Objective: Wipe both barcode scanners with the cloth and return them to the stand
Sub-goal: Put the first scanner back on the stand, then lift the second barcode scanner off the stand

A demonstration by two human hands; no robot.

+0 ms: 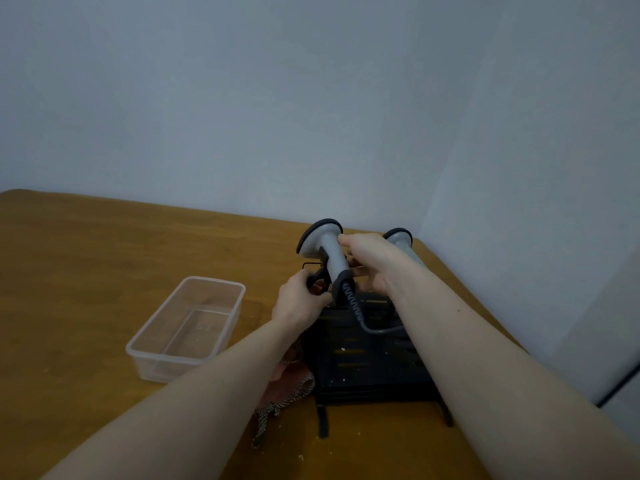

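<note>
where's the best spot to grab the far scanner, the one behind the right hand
Take the far scanner by its grey neck just under the dark head, coming from above and the right. It stands head-up in the stand, so that is the part showing; its handle is hidden behind the right hand. The other scanner and left hand crowd the left side.

container (187, 327) left of stand (367, 362) | cloth (287, 386) between them | scanners (325, 251) above stand

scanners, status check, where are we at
Left hand and right hand both on the near barcode scanner, over the black stand. Second scanner behind the right hand. Cloth lying on table beside the stand, nothing blocking.
</note>
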